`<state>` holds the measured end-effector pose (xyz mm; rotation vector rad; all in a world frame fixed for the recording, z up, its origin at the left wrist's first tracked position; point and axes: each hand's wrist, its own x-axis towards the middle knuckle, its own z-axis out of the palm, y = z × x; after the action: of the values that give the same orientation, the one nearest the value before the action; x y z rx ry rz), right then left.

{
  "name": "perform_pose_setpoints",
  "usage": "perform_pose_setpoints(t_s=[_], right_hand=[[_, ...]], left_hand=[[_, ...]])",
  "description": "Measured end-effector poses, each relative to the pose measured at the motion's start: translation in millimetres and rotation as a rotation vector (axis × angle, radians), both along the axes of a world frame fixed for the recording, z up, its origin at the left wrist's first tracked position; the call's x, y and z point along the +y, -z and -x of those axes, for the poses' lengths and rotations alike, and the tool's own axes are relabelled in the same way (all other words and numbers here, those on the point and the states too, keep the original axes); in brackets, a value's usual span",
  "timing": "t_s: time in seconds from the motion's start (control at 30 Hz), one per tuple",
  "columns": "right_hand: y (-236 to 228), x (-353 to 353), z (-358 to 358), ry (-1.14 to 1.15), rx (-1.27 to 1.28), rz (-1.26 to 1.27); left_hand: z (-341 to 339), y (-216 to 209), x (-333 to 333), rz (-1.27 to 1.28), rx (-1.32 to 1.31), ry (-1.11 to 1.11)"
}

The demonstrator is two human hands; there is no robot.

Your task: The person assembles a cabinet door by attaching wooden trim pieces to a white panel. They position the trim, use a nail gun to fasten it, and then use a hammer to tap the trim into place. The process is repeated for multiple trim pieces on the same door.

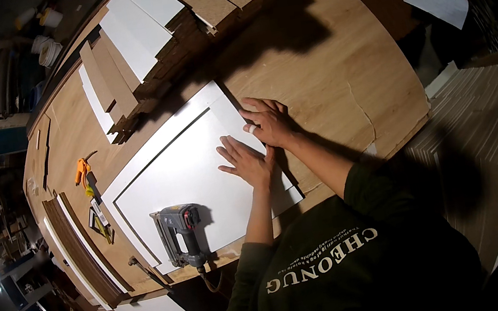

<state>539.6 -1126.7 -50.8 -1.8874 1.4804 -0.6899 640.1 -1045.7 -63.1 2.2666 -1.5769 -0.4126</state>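
My left hand [246, 161] lies flat on a white panel [165, 162], fingers spread. My right hand [268, 121] rests at the panel's right edge, its fingers stretched across the white border strip [231, 114] there. One finger of it wears a light-coloured band. Its thumb side comes close to my left wrist. White strips border the panel, with a dark line showing along the far and left ones. On the panel's near left part rests a grey and black nail gun [180, 236] with a hose, touched by neither hand.
Stacked white and brown boards [132, 37] stand at the table's far side. Left of the panel lie an orange-handled tool [81, 171], a yellow tape measure [102, 225], a hammer [143, 268] and long strips [85, 253]. More stacked panels [481, 138] stand at the right.
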Motion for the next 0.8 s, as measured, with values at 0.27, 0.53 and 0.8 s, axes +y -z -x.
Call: perform_pose_setpoints(t_s=[0.27, 0.53, 0.8], right_hand=[[-6, -4, 2, -0.050, 0.043, -0.077], [-6, -2, 5, -0.106, 0.076, -0.077], [-7, -2, 6, -0.106, 0.085, -0.080]], left_hand=[[2, 4, -3, -0.013, 0.032, -0.005], [5, 10, 0, 0.023, -0.003, -0.008], [10, -2, -3, 0.025, -0.009, 0.004]])
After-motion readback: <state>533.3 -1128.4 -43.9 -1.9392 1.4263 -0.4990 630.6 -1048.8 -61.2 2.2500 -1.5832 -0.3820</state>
